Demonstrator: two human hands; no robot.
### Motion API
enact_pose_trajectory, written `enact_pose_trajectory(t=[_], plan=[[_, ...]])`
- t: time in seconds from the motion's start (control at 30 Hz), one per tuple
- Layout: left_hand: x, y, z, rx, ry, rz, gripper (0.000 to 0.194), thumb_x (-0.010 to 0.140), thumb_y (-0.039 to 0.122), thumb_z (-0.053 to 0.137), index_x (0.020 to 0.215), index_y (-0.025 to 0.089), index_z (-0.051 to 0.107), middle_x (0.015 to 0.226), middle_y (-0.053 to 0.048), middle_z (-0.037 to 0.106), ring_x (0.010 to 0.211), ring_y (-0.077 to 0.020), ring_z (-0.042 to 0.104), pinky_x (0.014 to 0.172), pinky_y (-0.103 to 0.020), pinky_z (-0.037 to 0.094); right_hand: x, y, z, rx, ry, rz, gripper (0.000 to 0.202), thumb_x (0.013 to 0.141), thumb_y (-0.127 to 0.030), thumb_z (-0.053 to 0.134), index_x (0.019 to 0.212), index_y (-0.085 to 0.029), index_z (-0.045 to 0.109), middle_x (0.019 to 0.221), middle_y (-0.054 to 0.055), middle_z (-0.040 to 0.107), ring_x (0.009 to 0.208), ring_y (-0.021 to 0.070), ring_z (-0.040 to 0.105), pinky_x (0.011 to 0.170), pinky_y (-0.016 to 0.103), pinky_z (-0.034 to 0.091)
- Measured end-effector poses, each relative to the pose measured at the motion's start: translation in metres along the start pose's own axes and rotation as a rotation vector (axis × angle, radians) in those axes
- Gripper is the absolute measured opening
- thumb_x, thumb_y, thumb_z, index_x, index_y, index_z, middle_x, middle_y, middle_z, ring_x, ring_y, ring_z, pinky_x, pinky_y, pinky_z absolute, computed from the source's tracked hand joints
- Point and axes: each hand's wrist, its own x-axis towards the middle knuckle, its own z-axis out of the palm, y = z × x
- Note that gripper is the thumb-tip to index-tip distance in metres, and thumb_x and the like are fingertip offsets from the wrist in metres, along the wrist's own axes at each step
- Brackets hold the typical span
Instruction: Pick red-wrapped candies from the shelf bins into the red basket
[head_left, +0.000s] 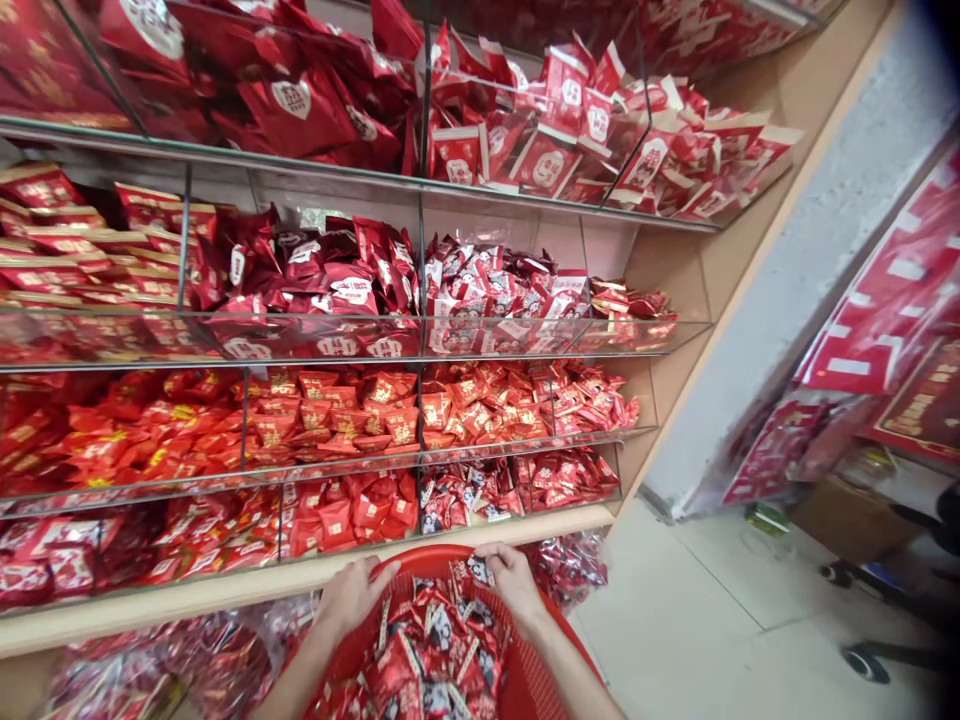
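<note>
A red plastic basket [536, 670] sits low in front of me, holding many small red candy packets [442, 640] with white and dark prints. My left hand [354, 598] is closed on its rim at the left, thumb toward the inside. At the far right of the rim, my right hand [512, 580] is closed too, with its fingertips over the edge. One printed packet [474, 572] lies right beside those fingertips; whether they touch it I cannot tell. The basket's near side is cut off by the bottom of the view.
A wooden shelf unit [750, 250] with clear dividers rises ahead, its compartments full of red packets [367, 415]. Clear bags of packets [570, 570] lie under the lowest shelf. To the right are a tiled floor [690, 610], a cardboard box [844, 525] and a wheeled chair base [870, 660].
</note>
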Motion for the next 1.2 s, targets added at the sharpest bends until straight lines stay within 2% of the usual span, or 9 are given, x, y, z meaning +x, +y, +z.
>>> enact_pose_trajectory(t=[0.13, 0.23, 0.47, 0.53, 0.63, 0.77, 0.93, 1.1, 1.2], plan=[[0.002, -0.001, 0.001, -0.022, 0.000, 0.029, 0.064, 0.080, 0.066, 0.026, 0.094, 0.018, 0.066, 0.096, -0.013, 0.071, 0.093, -0.0259, 0.065, 0.077, -0.029, 0.043, -0.002, -0.006, -0.001, 0.090, 0.003, 0.021, 0.031, 0.057, -0.038, 0.068, 0.079, -0.017, 0.066, 0.078, 0.002, 0.064, 0.077, 0.0177, 0.060, 0.072, 0.033, 0.053], [0.001, -0.001, 0.003, -0.015, 0.021, 0.027, 0.064, 0.081, 0.066, 0.025, 0.094, 0.018, 0.065, 0.093, -0.012, 0.071, 0.090, -0.0250, 0.065, 0.074, -0.028, 0.042, -0.003, 0.001, 0.000, 0.110, 0.010, 0.018, 0.041, 0.051, -0.039, 0.077, 0.082, -0.015, 0.066, 0.077, 0.003, 0.066, 0.072, 0.0173, 0.063, 0.073, 0.033, 0.052], [-0.005, 0.004, 0.002, -0.009, 0.026, -0.015, 0.062, 0.081, 0.065, 0.025, 0.093, 0.019, 0.065, 0.089, -0.012, 0.071, 0.089, -0.0247, 0.065, 0.072, -0.028, 0.041, -0.004, 0.008, -0.004, -0.007, -0.084, -0.047, 0.060, 0.038, -0.046, 0.083, 0.085, -0.014, 0.066, 0.085, 0.008, 0.069, 0.070, 0.0224, 0.066, 0.071, 0.036, 0.052], [-0.006, 0.005, 0.001, -0.005, 0.027, -0.016, 0.061, 0.081, 0.065, 0.026, 0.091, 0.019, 0.065, 0.090, -0.012, 0.071, 0.089, -0.0245, 0.065, 0.072, -0.028, 0.041, -0.005, 0.007, -0.003, -0.047, -0.115, -0.040, 0.058, 0.040, -0.046, 0.083, 0.086, -0.014, 0.066, 0.083, 0.007, 0.070, 0.071, 0.0232, 0.066, 0.070, 0.036, 0.052], [-0.006, 0.006, 0.000, -0.004, 0.031, -0.001, 0.061, 0.082, 0.064, 0.025, 0.088, 0.018, 0.065, 0.089, -0.012, 0.071, 0.087, -0.0240, 0.065, 0.072, -0.028, 0.041, -0.007, 0.011, 0.002, -0.111, -0.056, -0.076, 0.053, 0.045, -0.046, 0.080, 0.085, -0.014, 0.065, 0.083, 0.008, 0.070, 0.070, 0.0242, 0.066, 0.070, 0.036, 0.052], [-0.006, 0.004, 0.000, -0.011, 0.031, 0.010, 0.061, 0.082, 0.064, 0.024, 0.088, 0.019, 0.065, 0.088, -0.012, 0.072, 0.088, -0.0251, 0.066, 0.072, -0.028, 0.041, -0.013, 0.023, 0.012, -0.225, 0.028, -0.135, 0.048, 0.055, -0.046, 0.073, 0.090, -0.015, 0.065, 0.100, 0.012, 0.067, 0.086, 0.0273, 0.065, 0.077, 0.035, 0.051], [-0.004, 0.000, 0.001, -0.005, 0.036, 0.025, 0.061, 0.082, 0.063, 0.023, 0.087, 0.019, 0.065, 0.087, -0.013, 0.072, 0.088, -0.0274, 0.066, 0.071, -0.030, 0.042, -0.028, 0.030, 0.012, -0.581, 0.088, -0.229, 0.038, 0.072, -0.046, 0.058, 0.100, -0.020, 0.065, 0.107, 0.010, 0.066, 0.100, 0.0267, 0.061, 0.082, 0.033, 0.049], [-0.004, -0.002, 0.000, -0.005, 0.028, 0.026, 0.061, 0.082, 0.064, 0.022, 0.087, 0.019, 0.064, 0.088, -0.013, 0.072, 0.089, -0.0279, 0.066, 0.073, -0.031, 0.043, -0.042, 0.016, 0.009, -1.119, -0.008, -0.178, 0.039, 0.081, -0.038, 0.051, 0.116, -0.023, 0.059, 0.120, 0.010, 0.060, 0.115, 0.0278, 0.052, 0.093, 0.035, 0.042], [-0.003, 0.000, -0.002, -0.010, 0.017, 0.029, 0.061, 0.081, 0.065, 0.023, 0.087, 0.020, 0.064, 0.090, -0.013, 0.072, 0.092, -0.0278, 0.065, 0.075, -0.031, 0.043, -0.047, 0.007, 0.013, -1.295, -0.031, -0.157, 0.041, 0.083, -0.038, 0.049, 0.119, -0.020, 0.058, 0.121, 0.013, 0.059, 0.119, 0.0305, 0.049, 0.097, 0.040, 0.038]])
